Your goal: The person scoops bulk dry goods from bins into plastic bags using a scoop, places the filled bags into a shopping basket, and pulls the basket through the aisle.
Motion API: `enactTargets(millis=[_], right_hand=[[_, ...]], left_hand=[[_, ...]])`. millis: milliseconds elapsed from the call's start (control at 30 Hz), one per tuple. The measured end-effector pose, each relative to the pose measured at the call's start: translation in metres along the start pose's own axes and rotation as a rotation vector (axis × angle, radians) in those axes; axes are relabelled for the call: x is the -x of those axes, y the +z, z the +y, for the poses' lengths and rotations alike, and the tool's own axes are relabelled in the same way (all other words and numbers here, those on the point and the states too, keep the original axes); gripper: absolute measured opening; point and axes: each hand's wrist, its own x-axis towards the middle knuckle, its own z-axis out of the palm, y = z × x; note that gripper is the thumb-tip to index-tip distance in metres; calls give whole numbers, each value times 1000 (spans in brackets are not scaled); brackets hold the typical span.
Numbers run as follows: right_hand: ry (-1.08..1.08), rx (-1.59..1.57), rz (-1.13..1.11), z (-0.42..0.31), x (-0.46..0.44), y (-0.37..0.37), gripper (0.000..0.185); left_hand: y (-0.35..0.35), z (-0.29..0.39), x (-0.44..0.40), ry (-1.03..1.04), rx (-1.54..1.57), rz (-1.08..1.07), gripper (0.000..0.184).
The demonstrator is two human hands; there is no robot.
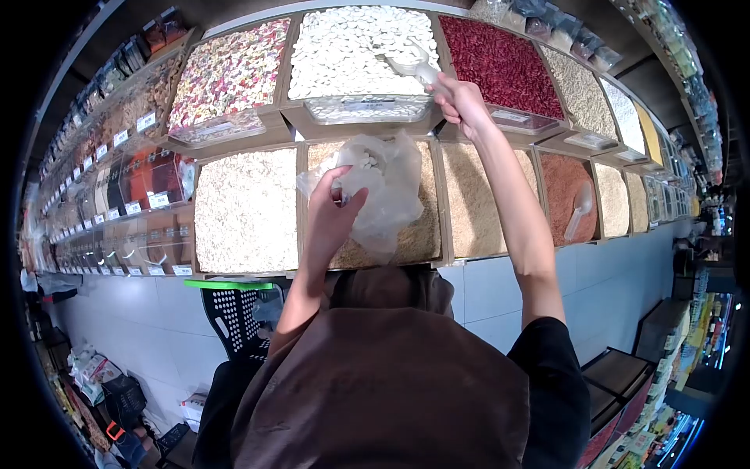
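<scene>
Gripping clear scoop [420, 66] in right hand [455, 98], fingers wrapped round the handle end. Located over the white beans [351, 47], in the right part of their bin, close to the divider before the dark red beans [500, 62]. Open bean surface to the left of scoop; clear front lip [367, 107] on the near side, below right hand level. Pointing away and leftward, long axis slanting from the beans back down-right to the fingers. Looks translucent, greyish, with curved, pale edges; exact blade outline hard to separate from the beans.

Curling left hand [336, 203] at the left side of plastic bag [387, 191], thumb and forefinger apart at the tips. Cannot tell whether pinching film with the other fingers. Hanging over the tan grain bin [428, 227], overlapping its left and far edges, some tan grain visible to the right of bag. Looks thin, cloudy, crumpled, with a few white beans inside near the top; no clear long axis.

Also visible: pale flakes [246, 211] left of left hand, second scoop [580, 211] lying in reddish-brown grain [564, 184], far right of bag
</scene>
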Motion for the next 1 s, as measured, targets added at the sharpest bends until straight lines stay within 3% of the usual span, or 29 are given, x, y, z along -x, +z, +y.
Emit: enactTargets(millis=[200,533,600,700,933,1000], right_hand=[[-18,-31,8,2,0,3,36],[-15,-28,26,6,17,-2,37],[-34,-5,48,10,18,-5,38],[-38,-34,47,10,22,-5,37],[-46,-13,52,7,28,-3,39],[-48,-29,37,7,35,-6,39]], left_hand=[[-10,-11,-10,-26,141,56,32],[-10,-8,-15,-106,93,131,34],[-15,-4,-16,-266,192,-21,30],[-14,-17,-23,-231,342,-78,27],[-21,-31,-23,-180,249,-242,23],[-24,-23,-19,-202,350,-229,20]])
